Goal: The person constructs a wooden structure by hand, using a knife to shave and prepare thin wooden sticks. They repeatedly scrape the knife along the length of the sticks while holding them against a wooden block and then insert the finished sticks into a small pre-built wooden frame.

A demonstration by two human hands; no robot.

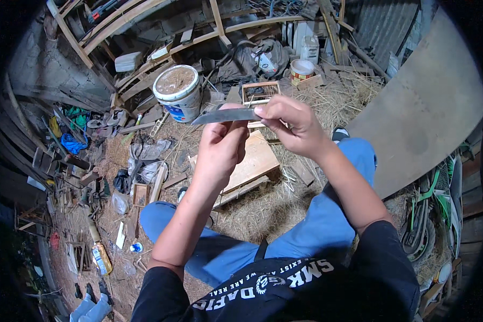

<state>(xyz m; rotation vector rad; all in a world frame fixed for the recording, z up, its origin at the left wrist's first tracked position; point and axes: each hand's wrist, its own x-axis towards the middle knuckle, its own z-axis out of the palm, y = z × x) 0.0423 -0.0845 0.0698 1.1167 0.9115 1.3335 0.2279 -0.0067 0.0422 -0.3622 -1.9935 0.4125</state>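
Note:
A grey metal knife blade (225,116) lies level in front of me, its pointed tip to the left. My right hand (294,124) pinches its right end between thumb and fingers; any handle there is hidden. My left hand (225,140) is closed just under the middle of the blade, with fingers curled behind it and touching it. Below both hands stands a low wooden stool or box (255,163) with a pale board top, between my knees. Past the hands sits a small open wooden frame (261,91).
A white bucket (178,96) filled with brown material stands ahead left. Beyond lies a smaller bucket (301,72). A large grey-brown sheet (413,118) leans at the right, with a green motorbike (432,193) below it. Straw, wood scraps and bags litter the floor.

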